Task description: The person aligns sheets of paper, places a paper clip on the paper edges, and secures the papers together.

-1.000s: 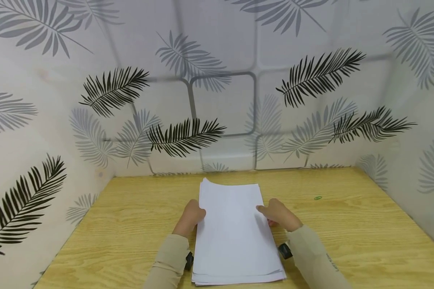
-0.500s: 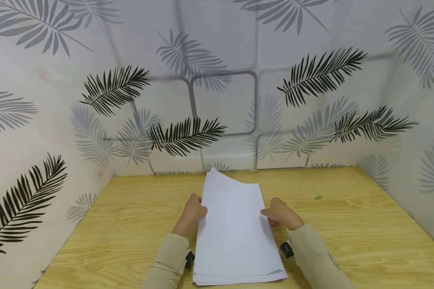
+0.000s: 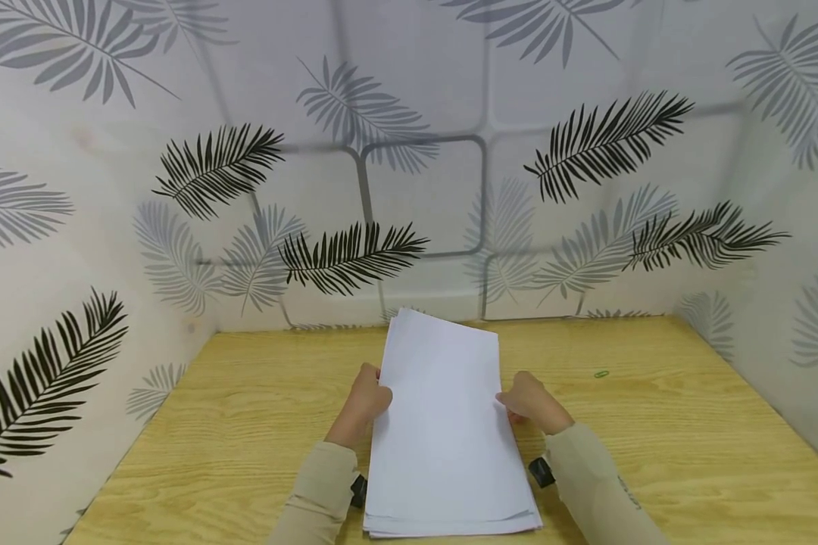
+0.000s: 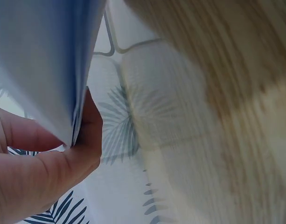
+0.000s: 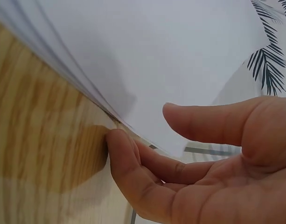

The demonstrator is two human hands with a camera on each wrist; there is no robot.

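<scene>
A stack of white paper [image 3: 443,439] lies upright in front of me on the wooden table, its far end raised and its near edges slightly uneven. My left hand [image 3: 366,397] grips the stack's left side, thumb on top. In the left wrist view, the left hand [image 4: 45,163] pinches the paper edge [image 4: 73,112] between thumb and curled fingers. On the right side, my right hand [image 3: 528,400] holds the other long edge. The right wrist view shows the right hand [image 5: 203,163] with its thumb over the paper [image 5: 152,60] and its fingers curled at the underside of the edge.
A small green paper clip [image 3: 601,374] lies on the wooden table [image 3: 654,424] to the right of the stack. A leaf-patterned backdrop [image 3: 423,197] stands behind the table and along both sides. Dark wrist cameras [image 3: 541,471] sit near both cuffs.
The far end of the stack has risen, first at its left corner, then at its right. Both hands have shifted slightly to the right and keep to the edges.
</scene>
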